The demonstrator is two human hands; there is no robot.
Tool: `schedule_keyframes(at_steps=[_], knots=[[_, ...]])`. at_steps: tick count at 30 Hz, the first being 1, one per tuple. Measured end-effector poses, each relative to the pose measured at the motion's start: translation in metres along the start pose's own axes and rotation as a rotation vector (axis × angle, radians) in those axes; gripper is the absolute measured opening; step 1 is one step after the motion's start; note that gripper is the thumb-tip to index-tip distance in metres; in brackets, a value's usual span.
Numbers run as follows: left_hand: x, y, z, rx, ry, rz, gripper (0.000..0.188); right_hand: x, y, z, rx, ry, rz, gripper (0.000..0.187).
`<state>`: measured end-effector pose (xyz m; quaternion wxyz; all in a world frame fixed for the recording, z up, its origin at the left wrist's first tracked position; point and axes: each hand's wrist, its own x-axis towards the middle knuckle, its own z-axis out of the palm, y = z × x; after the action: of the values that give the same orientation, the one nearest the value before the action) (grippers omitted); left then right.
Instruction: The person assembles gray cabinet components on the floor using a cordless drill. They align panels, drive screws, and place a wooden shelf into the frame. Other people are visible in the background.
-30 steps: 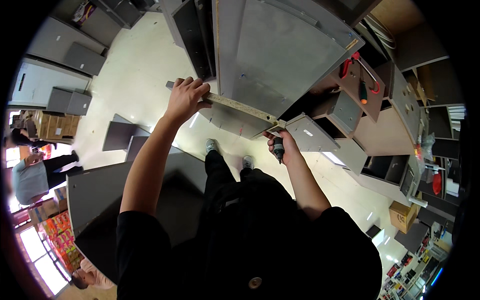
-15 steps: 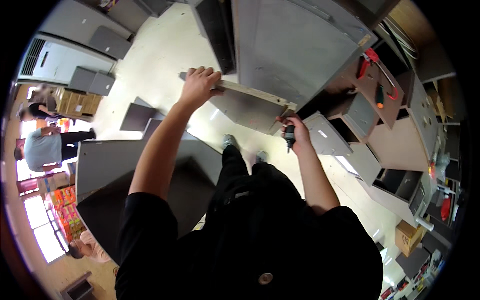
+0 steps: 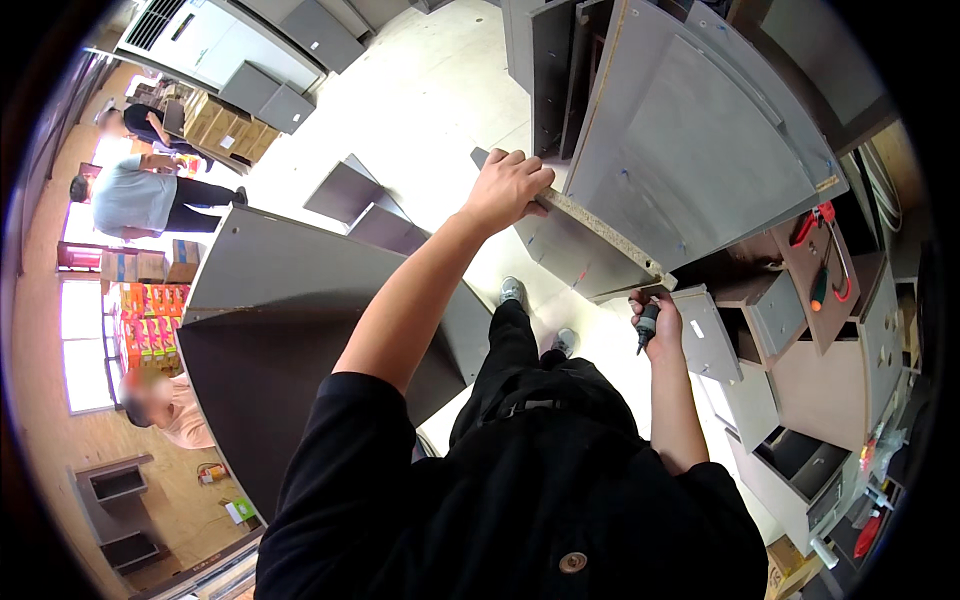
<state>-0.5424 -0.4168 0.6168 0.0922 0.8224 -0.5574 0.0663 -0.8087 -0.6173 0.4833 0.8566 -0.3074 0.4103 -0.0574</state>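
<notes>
My left hand (image 3: pixel 510 190) is closed over the far end of a grey board (image 3: pixel 580 255) that has a raw chipboard edge. The board stands on edge, tilted, in front of a large grey cabinet panel (image 3: pixel 680 130). My right hand (image 3: pixel 662 322) is wrapped round a small dark tool (image 3: pixel 648 320) with a narrow tip pointing down toward me. I cannot make out its exact kind. The fingertips of this hand are close by the board's near right corner; whether they touch it is unclear.
A grey cabinet carcass (image 3: pixel 310 260) stands at my left. On the right, a red hacksaw (image 3: pixel 838 270) and a screwdriver (image 3: pixel 819 290) lie on stacked brown cabinet parts (image 3: pixel 830 385). Loose panels (image 3: pixel 345 190) are on the floor. Several people are at the left, one a person in light blue (image 3: pixel 130 195).
The whole view has swung, so the scene sits farther right and lower. Both hands keep their places at the board, and the dark tool stays in my right hand.
</notes>
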Motion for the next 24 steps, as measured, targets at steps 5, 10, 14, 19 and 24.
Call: schedule_keyframes(at_steps=[5,10,14,19,24], knots=[[-0.003,0.001,0.002,-0.003,0.000,-0.017,0.041,-0.006,-0.001,0.006,0.008,0.030,0.004,0.025],[-0.002,0.003,0.003,-0.001,-0.007,-0.015,0.040,-0.004,0.001,-0.001,0.020,0.013,-0.016,0.024],[-0.001,0.003,0.006,0.012,0.000,-0.026,0.039,0.008,0.009,-0.012,0.060,-0.020,-0.010,0.025],[0.005,0.003,0.003,-0.004,0.001,-0.021,0.039,0.003,0.001,0.000,0.082,0.004,-0.019,0.022],[0.009,0.003,0.005,0.013,-0.006,-0.025,0.041,0.002,-0.002,0.003,0.076,0.010,-0.056,0.020]])
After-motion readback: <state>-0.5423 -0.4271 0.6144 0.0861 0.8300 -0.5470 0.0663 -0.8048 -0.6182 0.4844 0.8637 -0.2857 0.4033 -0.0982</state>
